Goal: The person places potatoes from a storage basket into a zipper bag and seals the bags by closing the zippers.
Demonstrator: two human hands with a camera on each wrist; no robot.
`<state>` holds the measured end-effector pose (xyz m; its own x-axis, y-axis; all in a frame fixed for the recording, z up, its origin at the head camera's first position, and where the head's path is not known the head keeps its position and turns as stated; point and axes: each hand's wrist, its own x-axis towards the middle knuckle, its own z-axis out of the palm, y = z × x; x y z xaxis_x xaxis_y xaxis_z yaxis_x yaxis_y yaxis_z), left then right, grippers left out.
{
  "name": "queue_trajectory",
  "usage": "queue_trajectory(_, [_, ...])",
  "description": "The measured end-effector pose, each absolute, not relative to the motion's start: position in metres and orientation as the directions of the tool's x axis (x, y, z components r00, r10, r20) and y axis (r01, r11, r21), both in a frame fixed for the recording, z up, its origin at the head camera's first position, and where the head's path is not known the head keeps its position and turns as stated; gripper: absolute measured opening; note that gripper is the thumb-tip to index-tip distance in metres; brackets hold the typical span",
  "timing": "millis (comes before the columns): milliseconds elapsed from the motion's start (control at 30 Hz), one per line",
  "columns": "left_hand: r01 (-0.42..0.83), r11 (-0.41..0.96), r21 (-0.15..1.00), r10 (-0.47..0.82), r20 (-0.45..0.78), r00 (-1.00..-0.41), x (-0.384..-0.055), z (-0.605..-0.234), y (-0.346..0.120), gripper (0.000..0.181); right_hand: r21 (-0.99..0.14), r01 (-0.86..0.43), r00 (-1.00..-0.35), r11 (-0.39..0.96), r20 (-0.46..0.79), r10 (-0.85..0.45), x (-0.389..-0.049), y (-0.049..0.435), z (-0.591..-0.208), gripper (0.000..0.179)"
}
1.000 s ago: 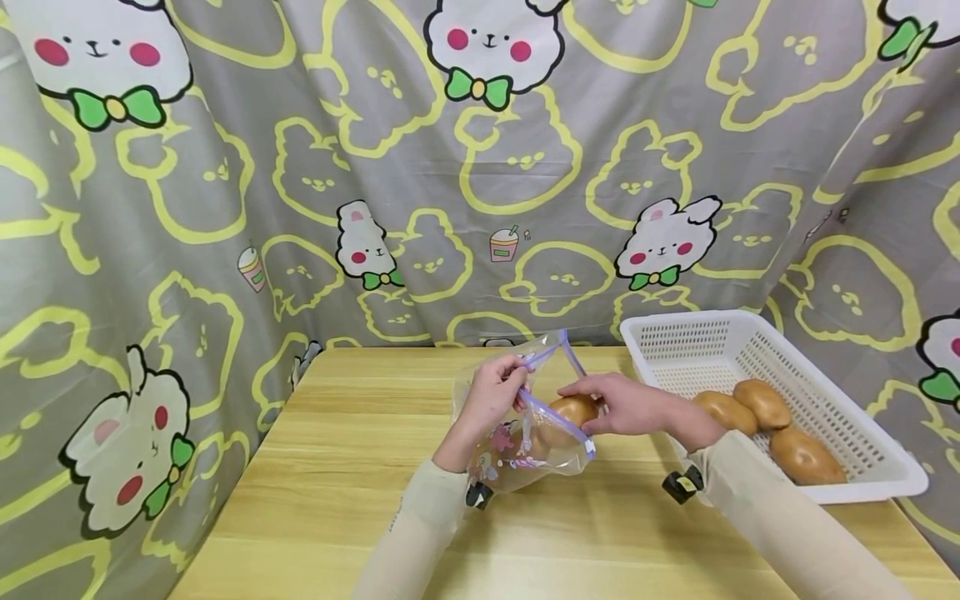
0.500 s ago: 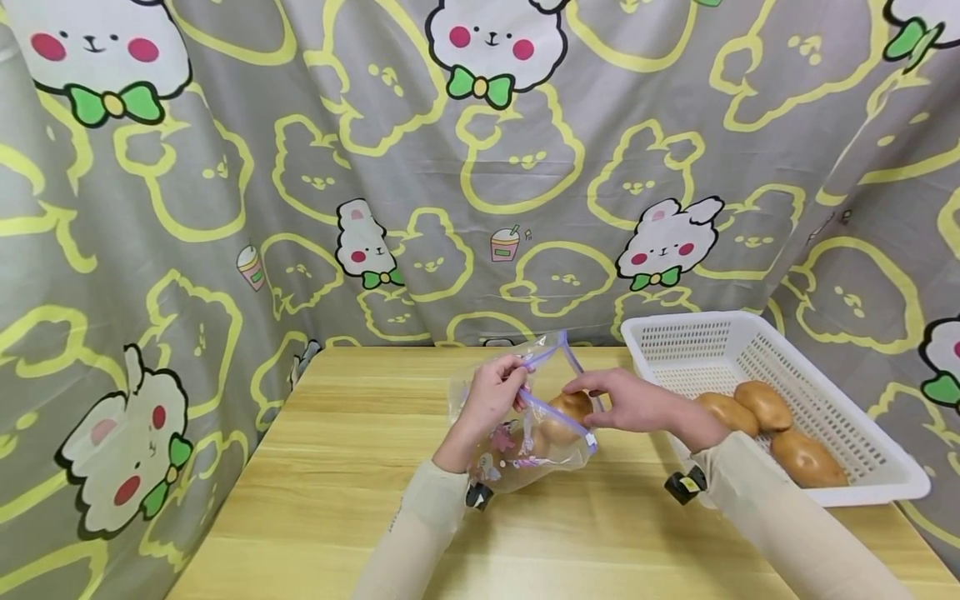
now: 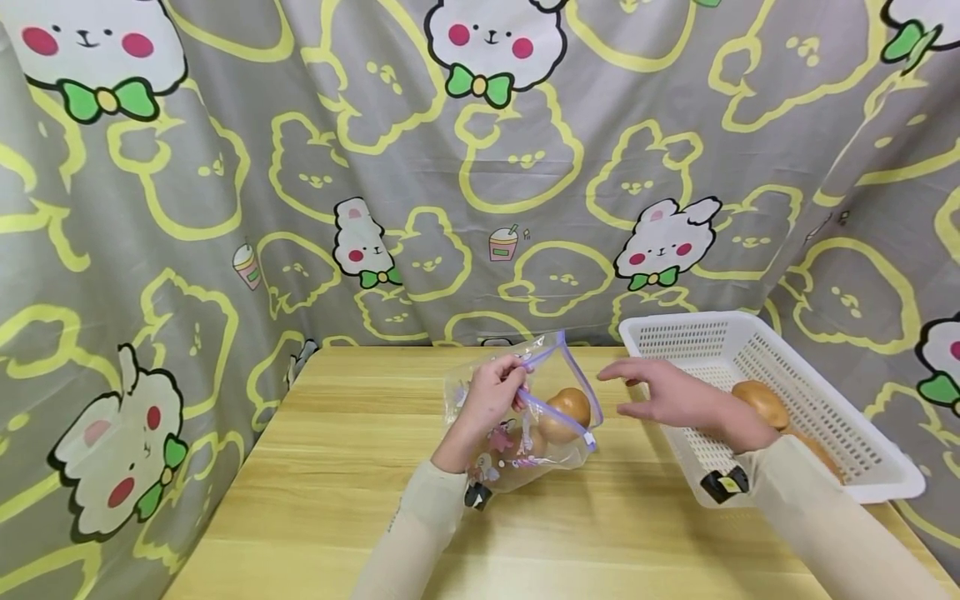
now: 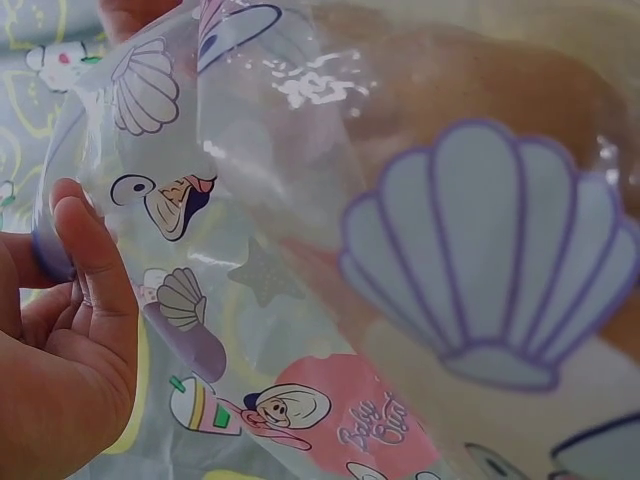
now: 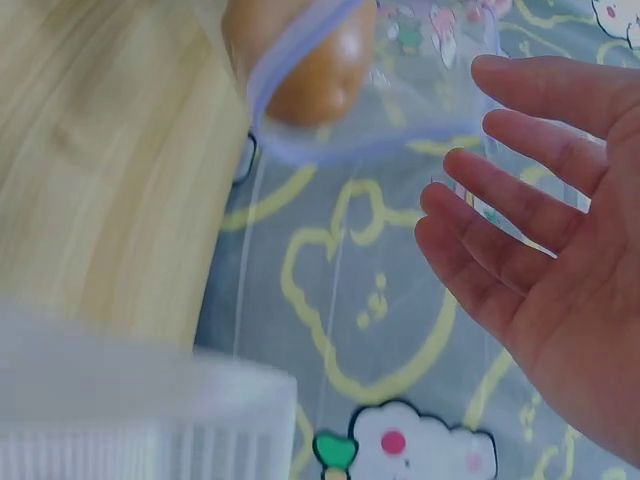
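Over the tabletop [image 3: 337, 467], the left hand [image 3: 492, 392] pinches a clear bag [image 3: 462, 398] by its rim, seemingly so the mouth gapes around the bun [image 3: 567, 410] inside, while the right hand [image 3: 667, 393], empty and spread wide, hangs near the opening and the white basket [image 3: 825, 398] holding more buns [image 3: 761, 402].

A grey cloth [image 3: 517, 125] hung in loose folds behind the counter [image 3: 337, 433] and along both sides. Yellow animal outlines [image 3: 517, 207] covered it, among white rabbits [image 3: 491, 15] with pink cheeks [image 3: 459, 34] and green bows [image 3: 498, 90] and small pink cups [image 3: 503, 244]. The counter was pale wood with grain running sideways, and the light was soft and even.
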<state>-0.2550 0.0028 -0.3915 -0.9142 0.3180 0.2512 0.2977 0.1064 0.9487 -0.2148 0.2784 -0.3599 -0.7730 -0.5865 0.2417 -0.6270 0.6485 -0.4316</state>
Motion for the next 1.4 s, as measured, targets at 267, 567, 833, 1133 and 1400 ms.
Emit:
queue_trajectory(267, [0.297,0.111,0.948,0.355,0.242,-0.903,-0.236,-0.363,-0.002,0.020,-0.353,-0.608,-0.793,0.711,0.309,-0.525,-0.196,0.327,-0.359,0.045])
queue_trajectory(567, [0.296,0.092,0.951,0.362,0.245,-0.900,-0.235,-0.362,-0.004,0.019,-0.293,-0.565,-0.811,0.771,0.371,-0.453,-0.175,0.388,-0.374,0.041])
queue_trajectory(833, [0.298,0.083,0.951,0.369,0.249,-0.896,-0.237,-0.364,-0.003,0.018,-0.284,-0.527,-0.828,0.801,0.384,-0.408,-0.164,0.429,-0.393,0.048])
queue_trajectory(1133, [0.307,0.091,0.948,0.367,0.254,-0.895,-0.236,-0.363,-0.003,0.019,-0.273,-0.334,-0.939,0.902,0.183,-0.292,-0.155,0.464,-0.412,0.054])
queue_trajectory(1400, [0.302,0.104,0.948,0.362,0.247,-0.899,-0.237,-0.362,-0.003,0.019,-0.263,-0.321,-0.943,0.910,0.177,-0.281,-0.154,0.483,-0.429,0.055])
